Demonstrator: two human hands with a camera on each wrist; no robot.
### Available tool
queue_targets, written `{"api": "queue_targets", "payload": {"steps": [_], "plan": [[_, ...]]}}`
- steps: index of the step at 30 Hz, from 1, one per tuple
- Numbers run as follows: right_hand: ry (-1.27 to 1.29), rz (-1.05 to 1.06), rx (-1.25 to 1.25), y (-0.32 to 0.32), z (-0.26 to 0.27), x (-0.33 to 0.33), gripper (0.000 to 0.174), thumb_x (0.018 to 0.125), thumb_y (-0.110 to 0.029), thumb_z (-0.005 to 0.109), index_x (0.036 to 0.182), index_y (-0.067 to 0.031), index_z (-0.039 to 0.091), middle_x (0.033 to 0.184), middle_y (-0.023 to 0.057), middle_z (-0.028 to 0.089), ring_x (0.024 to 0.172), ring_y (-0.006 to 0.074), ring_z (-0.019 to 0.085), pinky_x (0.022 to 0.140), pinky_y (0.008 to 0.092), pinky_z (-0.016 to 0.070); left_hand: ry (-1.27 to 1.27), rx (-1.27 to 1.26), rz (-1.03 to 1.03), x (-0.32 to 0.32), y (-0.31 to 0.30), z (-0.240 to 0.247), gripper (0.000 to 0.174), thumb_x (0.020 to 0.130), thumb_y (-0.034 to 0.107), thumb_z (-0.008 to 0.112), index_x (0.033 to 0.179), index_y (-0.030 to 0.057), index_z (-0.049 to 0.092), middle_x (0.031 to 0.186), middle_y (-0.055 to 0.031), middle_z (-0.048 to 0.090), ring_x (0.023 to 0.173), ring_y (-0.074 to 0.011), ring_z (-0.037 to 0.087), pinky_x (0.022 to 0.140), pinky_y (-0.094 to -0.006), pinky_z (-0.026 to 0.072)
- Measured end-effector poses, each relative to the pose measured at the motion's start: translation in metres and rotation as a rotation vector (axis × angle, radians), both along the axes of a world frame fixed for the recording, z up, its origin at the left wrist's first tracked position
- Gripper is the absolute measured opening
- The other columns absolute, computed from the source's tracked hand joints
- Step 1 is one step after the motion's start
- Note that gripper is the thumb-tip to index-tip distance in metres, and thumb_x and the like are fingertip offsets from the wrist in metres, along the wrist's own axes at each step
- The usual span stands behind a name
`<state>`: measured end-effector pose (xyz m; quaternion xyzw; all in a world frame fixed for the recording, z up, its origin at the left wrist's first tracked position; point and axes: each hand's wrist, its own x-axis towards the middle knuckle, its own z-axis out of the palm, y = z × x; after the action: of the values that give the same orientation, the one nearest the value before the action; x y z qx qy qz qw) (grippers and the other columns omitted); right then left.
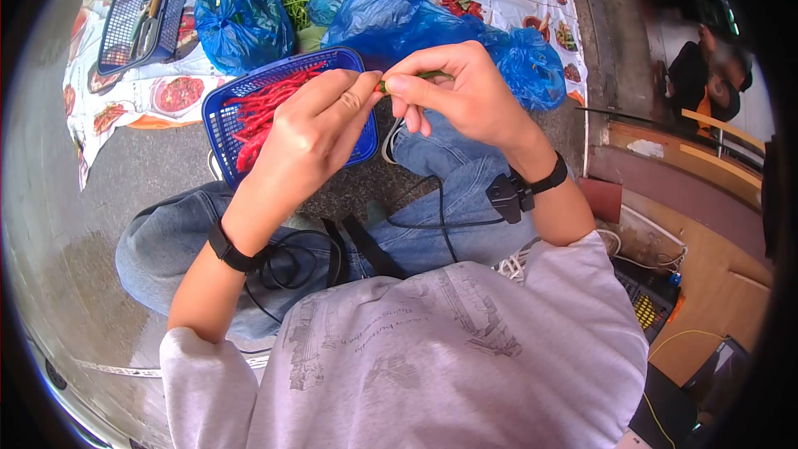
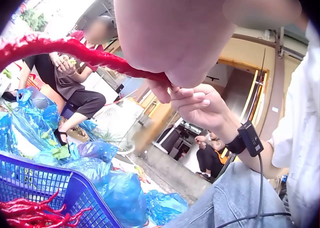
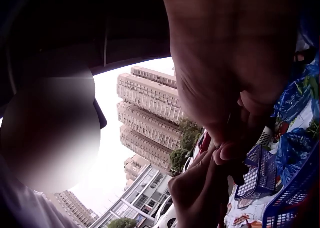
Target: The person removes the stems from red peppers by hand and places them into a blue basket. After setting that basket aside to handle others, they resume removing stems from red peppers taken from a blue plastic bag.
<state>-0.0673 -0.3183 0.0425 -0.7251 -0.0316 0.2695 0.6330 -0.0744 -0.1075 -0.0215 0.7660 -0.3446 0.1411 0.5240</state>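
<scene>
My left hand (image 1: 312, 133) grips a long red chili pepper (image 2: 75, 50), whose curved body sticks out past the fingers in the left wrist view. Thumb and fingers of my right hand (image 1: 470, 91) pinch its green stem (image 1: 436, 75). Both hands meet fingertip to fingertip in front of the chest, above the right part of a blue plastic basket (image 1: 366, 146). Inside that basket lies a heap of red chilies (image 1: 258, 112). The right wrist view shows both hands dark and close together, with the chili hidden.
Blue plastic bags (image 1: 241, 21) and green beans (image 1: 293, 2) lie on a printed sheet (image 1: 179, 75) beyond the basket. A second basket (image 1: 170, 29) holding a wooden-handled tool (image 1: 155, 4) stands at left. Other people (image 2: 80, 72) sit nearby. Black cables (image 1: 445, 224) hang over my legs.
</scene>
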Motion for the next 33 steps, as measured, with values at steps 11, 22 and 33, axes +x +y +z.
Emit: {"api": "queue_targets", "payload": {"steps": [11,22,33], "plan": [[0.062,-0.041,0.159,0.000,-0.008,0.001,0.020,0.099,-0.013,0.065,0.096,0.0060,0.072,0.077,0.0090,0.070,0.062,0.0128,0.067,0.052,0.0256,0.0525,0.076,-0.072,0.002,0.000,0.000,-0.001,0.030,0.084,-0.006,0.072,0.113,-0.0067,0.068,0.092,-0.0167,0.064,0.076,-0.0308,0.065,0.065,-0.0371,0.0529],[-0.045,0.005,-0.073,0.000,-0.007,0.008,0.021,0.099,-0.015,0.066,0.096,0.0045,0.073,0.074,0.0069,0.069,0.061,0.0109,0.066,0.052,0.0236,0.0516,0.179,-0.050,0.015,0.004,0.000,0.006,0.025,0.086,-0.003,0.073,0.111,-0.0038,0.071,0.096,-0.0154,0.070,0.078,-0.0273,0.069,0.069,-0.0338,0.0548],[-0.514,0.030,-0.311,0.006,-0.011,0.004,0.018,0.094,-0.013,0.071,0.100,0.0034,0.073,0.082,0.0074,0.071,0.066,0.0113,0.065,0.058,0.0243,0.0525,0.178,0.037,0.067,0.005,0.003,0.008,0.025,0.087,0.001,0.074,0.111,-0.0010,0.073,0.100,-0.0151,0.073,0.087,-0.0274,0.072,0.077,-0.0335,0.0572]]}}
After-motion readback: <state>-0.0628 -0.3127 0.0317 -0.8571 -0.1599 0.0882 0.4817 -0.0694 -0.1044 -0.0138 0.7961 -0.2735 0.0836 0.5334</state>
